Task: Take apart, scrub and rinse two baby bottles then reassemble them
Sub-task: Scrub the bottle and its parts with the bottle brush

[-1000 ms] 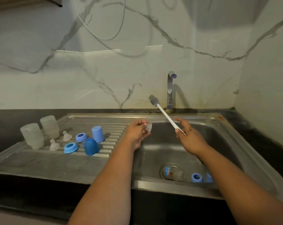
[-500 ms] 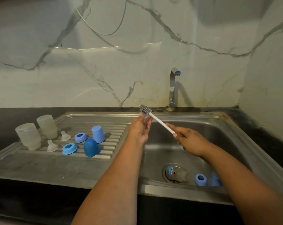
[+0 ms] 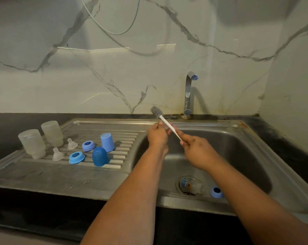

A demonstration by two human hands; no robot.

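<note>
Over the sink basin, my left hand pinches a small clear teat, mostly hidden by my fingers. My right hand grips the white handle of a thin brush, whose grey head sticks out past my left hand. On the draining board stand two frosted bottle bodies upside down, two clear teats, two blue collar rings and two blue caps. Down in the basin a clear bottle lies over the drain beside a blue ring.
A chrome tap rises behind the basin against the marble wall, with no water running. A black counter borders the steel sink on all sides. A thin cable hangs on the wall.
The brush swung down from pointing high toward the tap, and its shaft now passes across the teat in my left hand. Both hands came closer together.
</note>
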